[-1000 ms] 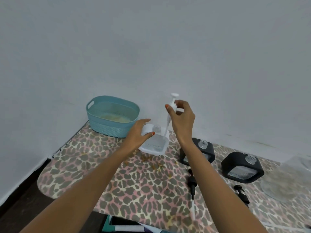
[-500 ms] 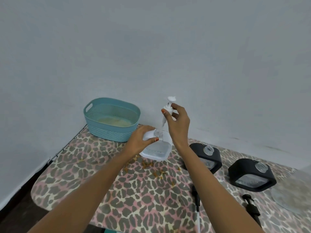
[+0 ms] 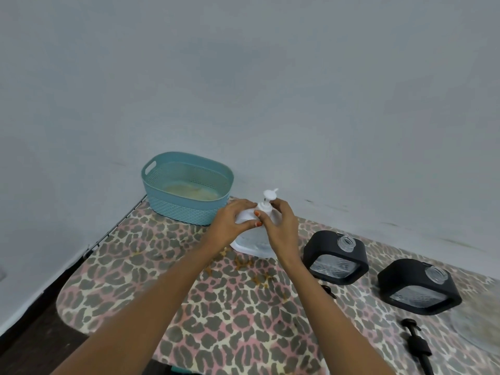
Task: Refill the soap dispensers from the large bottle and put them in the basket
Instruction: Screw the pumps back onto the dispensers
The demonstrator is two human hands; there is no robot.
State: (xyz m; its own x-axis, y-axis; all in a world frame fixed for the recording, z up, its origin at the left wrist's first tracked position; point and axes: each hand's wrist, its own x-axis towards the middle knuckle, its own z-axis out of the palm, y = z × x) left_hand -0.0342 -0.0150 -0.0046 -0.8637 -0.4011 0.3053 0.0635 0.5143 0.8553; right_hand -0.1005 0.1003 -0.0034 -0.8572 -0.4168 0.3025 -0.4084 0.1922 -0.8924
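Now both hands are on the white dispenser (image 3: 253, 240), which stands on the leopard-print desk (image 3: 216, 307). Left hand (image 3: 234, 221): grip wrapped around the dispenser's rounded shoulder, fingers curled over the top, thumb at the front. Right hand (image 3: 280, 230): grip narrow, fingertips pinched on the collar of the white pump (image 3: 267, 203) seated in the dispenser's neck. Pump head stands upright above both hands, nozzle pointing up and right.

Beyond the left grip, up against the wall, sits the teal basket (image 3: 186, 209); near, but apart from the hand. Something pale and yellowish lies at its bottom; cannot tell what it is.

To the right of the right grip, just beside the wrist: a black dispenser (image 3: 335, 259) with clear panel, neck open, no pump in it. Further right, well apart from the grip, a second black dispenser (image 3: 418, 288), neck likewise open. Both stand on the desk.

Nearer the person than the right grip, a black pump (image 3: 418, 347) lies flat on the desk in front of the second black dispenser. A small dark part (image 3: 328, 290) shows beside the right forearm, mostly hidden; cannot tell what it is.

At the far right edge, past the second black dispenser, a large clear bottle (image 3: 479, 323) shows only in part, blurred.

Small orange-brown marks spot the desk cloth just below the white dispenser.
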